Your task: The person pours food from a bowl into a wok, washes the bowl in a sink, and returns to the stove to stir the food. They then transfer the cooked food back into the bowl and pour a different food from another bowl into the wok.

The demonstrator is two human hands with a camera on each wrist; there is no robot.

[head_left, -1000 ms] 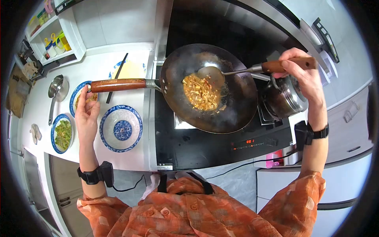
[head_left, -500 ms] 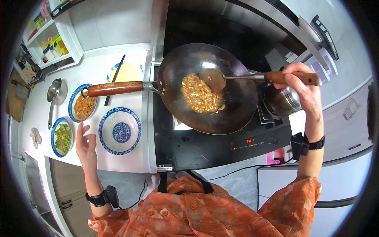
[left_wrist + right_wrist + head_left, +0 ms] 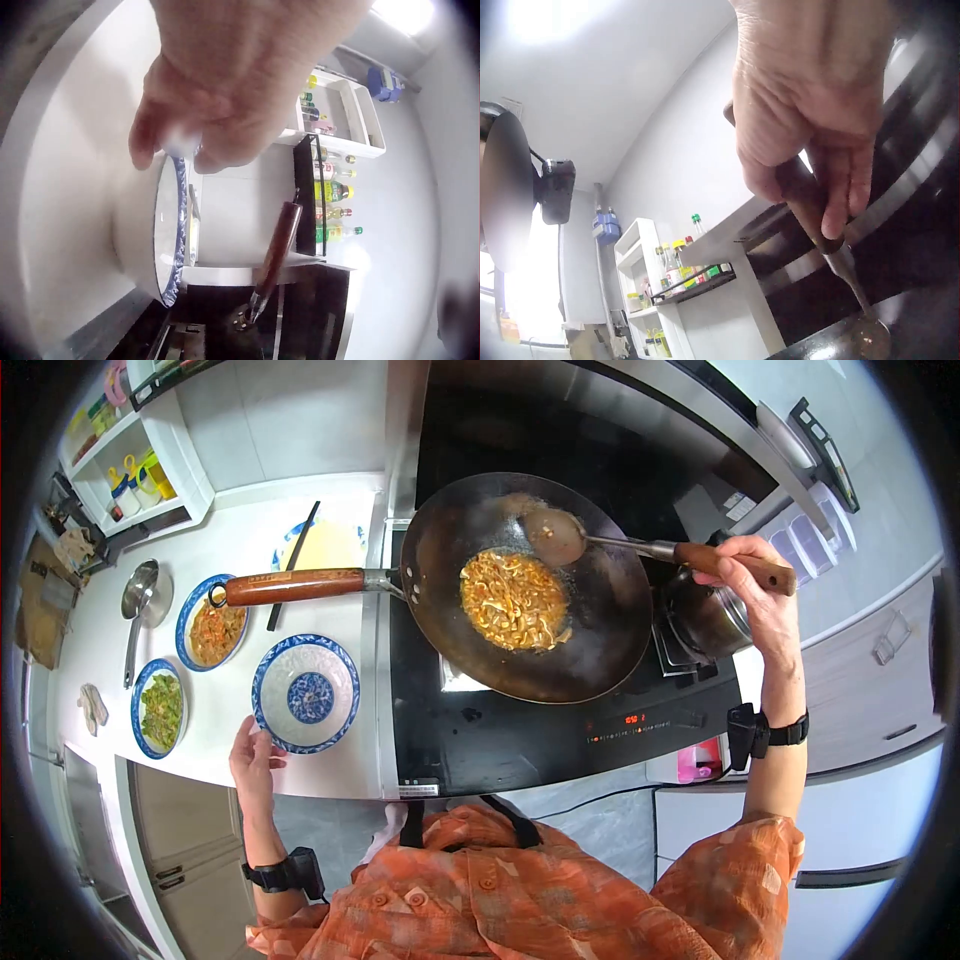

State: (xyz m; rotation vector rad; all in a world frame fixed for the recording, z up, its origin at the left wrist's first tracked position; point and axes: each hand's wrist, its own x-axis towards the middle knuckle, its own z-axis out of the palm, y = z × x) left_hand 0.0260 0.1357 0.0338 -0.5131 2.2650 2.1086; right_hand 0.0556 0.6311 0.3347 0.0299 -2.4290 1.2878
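Grips wooden end of ladle [image 3: 735, 565] in right hand [image 3: 752, 575], well back from the heat; holds scoop [image 3: 556, 537] just above wok [image 3: 600, 635] wall, beyond the food [image 3: 513, 600]. Pinches near rim of empty bowl [image 3: 330, 660] with left hand [image 3: 252, 752], on tabletop [image 3: 330, 765] just ahead of the fingers, wok off to that hand's right.

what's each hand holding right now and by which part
The right hand grips the ladle by its wooden handle, scoop over the wok. The fingers of the left hand pinch the near rim of the empty blue-and-white bowl.
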